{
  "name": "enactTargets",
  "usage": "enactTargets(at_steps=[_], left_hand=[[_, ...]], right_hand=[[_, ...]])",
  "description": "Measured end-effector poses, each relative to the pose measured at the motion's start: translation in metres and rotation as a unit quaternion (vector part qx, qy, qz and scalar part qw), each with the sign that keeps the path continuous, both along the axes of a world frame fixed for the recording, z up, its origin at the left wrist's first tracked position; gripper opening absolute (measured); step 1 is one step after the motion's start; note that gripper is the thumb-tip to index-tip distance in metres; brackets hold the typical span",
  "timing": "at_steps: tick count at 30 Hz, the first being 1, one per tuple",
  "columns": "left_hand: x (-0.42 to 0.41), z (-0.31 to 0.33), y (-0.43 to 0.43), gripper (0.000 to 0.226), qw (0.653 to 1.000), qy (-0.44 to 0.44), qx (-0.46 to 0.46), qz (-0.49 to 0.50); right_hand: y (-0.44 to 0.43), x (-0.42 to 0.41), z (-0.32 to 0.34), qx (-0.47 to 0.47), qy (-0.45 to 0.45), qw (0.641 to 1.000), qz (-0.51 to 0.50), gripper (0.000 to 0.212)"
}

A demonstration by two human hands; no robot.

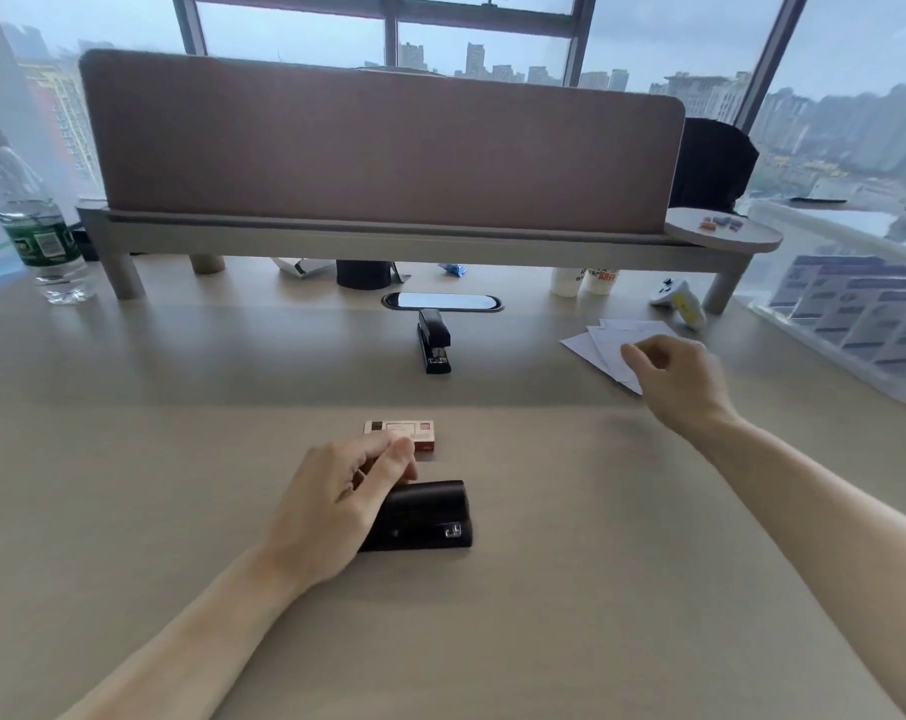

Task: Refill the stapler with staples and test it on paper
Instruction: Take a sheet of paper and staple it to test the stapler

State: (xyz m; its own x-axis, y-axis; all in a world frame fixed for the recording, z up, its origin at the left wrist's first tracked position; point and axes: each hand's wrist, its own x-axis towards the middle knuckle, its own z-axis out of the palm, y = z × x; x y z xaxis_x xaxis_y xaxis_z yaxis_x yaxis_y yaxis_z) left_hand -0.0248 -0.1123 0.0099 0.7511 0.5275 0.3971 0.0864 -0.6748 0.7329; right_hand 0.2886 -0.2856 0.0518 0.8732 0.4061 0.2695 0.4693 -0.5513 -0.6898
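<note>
left hand (336, 506): lies on the near black stapler (423, 517) at mid-desk, fingers curled over its rear end, pinning it down.
right hand (671, 374): loosely curled and holding nothing, over the paper sheets (604, 343) at far right.
staple box (404, 433): touching the left fingertips, just behind that stapler.
second stapler (433, 341): well behind, untouched.
tip: lift one sheet only and keep the stapler steady.
writing: box label too blurred to read.

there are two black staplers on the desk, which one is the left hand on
The wide black stapler nearest the person, under the left hand. The slim black stapler lies farther back, untouched, by the oval cable port.
</note>
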Motion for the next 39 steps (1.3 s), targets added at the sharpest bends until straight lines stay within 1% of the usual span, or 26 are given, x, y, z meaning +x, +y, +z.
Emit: enactTargets(at_steps=[2, 5, 8, 12, 15, 23, 28, 32, 35, 39], left_hand=[[0.003, -0.002, 0.002, 0.055, 1.000, 0.008, -0.001, -0.013], [0.005, -0.004, 0.002, 0.055, 1.000, 0.019, 0.005, -0.015], [0.008, -0.005, 0.004, 0.055, 1.000, 0.022, 0.008, 0.000], [0.010, -0.008, 0.005, 0.055, 1.000, 0.026, 0.010, 0.013], [0.010, -0.008, 0.005, 0.057, 0.999, 0.031, 0.013, 0.017], [0.011, -0.007, 0.003, 0.053, 0.999, 0.031, 0.015, 0.021], [0.010, -0.008, 0.003, 0.050, 1.000, 0.024, 0.011, 0.014], [0.011, -0.009, 0.005, 0.052, 1.000, 0.016, 0.004, 0.005], [0.011, -0.009, 0.005, 0.053, 1.000, 0.009, -0.001, 0.003], [0.008, -0.006, 0.003, 0.058, 1.000, -0.002, -0.022, -0.016]], right_hand=[[0.000, 0.035, -0.008, -0.031, 0.018, 0.998, -0.053, 0.029], [0.003, 0.063, -0.020, -0.081, 0.060, 0.990, -0.097, 0.047], [0.012, 0.073, -0.024, -0.115, 0.064, 0.985, -0.111, 0.066], [0.022, 0.079, -0.025, -0.170, 0.065, 0.976, -0.117, 0.079], [0.025, 0.081, -0.029, -0.185, 0.073, 0.972, -0.125, 0.087], [0.023, 0.083, -0.026, -0.191, 0.090, 0.965, -0.154, 0.098], [0.022, 0.081, -0.023, -0.125, 0.080, 0.976, -0.160, 0.099], [0.018, 0.070, -0.021, 0.008, 0.040, 0.991, -0.128, 0.085], [0.016, 0.056, -0.016, 0.122, 0.043, 0.988, -0.087, 0.082], [0.010, 0.025, 0.016, 0.230, 0.058, 0.971, -0.024, 0.054]])
